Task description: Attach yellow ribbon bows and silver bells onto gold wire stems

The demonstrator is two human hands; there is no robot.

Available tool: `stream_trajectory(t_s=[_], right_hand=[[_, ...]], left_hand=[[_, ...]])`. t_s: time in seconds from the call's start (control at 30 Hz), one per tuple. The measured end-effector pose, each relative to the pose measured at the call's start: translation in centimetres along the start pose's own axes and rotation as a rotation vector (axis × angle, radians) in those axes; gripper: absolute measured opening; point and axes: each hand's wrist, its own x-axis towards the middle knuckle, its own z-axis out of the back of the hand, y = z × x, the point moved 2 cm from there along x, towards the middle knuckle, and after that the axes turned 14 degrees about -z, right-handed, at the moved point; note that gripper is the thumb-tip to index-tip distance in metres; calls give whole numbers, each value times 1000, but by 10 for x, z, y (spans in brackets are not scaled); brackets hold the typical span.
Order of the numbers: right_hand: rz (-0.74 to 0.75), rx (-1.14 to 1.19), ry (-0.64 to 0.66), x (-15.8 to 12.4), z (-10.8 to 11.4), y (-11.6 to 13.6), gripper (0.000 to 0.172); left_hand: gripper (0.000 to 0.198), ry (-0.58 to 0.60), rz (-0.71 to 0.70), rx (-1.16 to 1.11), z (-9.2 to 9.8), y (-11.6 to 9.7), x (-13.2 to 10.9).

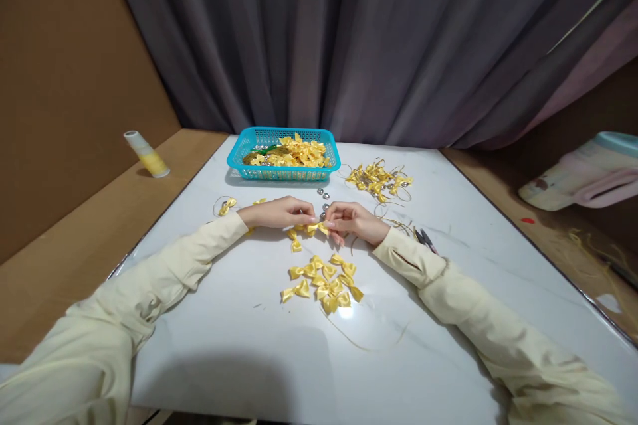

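Note:
Both hands meet over the middle of the white table (224,345). My left hand (284,212) and my right hand (356,222) pinch a yellow satin bow (318,229) between them, one at each side. Just below the left fingers lies another bow (295,242). Nearer the front edge is a loose group of several yellow bows (329,284). Small silver bells (325,207) sit right behind the fingertips. A bow with a looped cord (227,206) rests beyond my left wrist, and more bows are partly hidden by that hand.
A blue basket (284,174) of yellow bows stands at the back. Right of it is a pile of corded bows (379,179). Scissors (426,240) lie by my right sleeve. A spool (148,155) is at left, a jug (588,172) at right.

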Motion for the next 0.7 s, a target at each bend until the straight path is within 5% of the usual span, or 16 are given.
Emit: stream_trajectory(t_s=[0.33, 0.7], right_hand=[[-35, -33, 23, -1, -1, 0, 29], [-84, -49, 48, -3, -1, 0, 29]], left_hand=[[35, -65, -18, 103, -1, -1, 3], [31, 72, -98, 165, 0, 0, 1]])
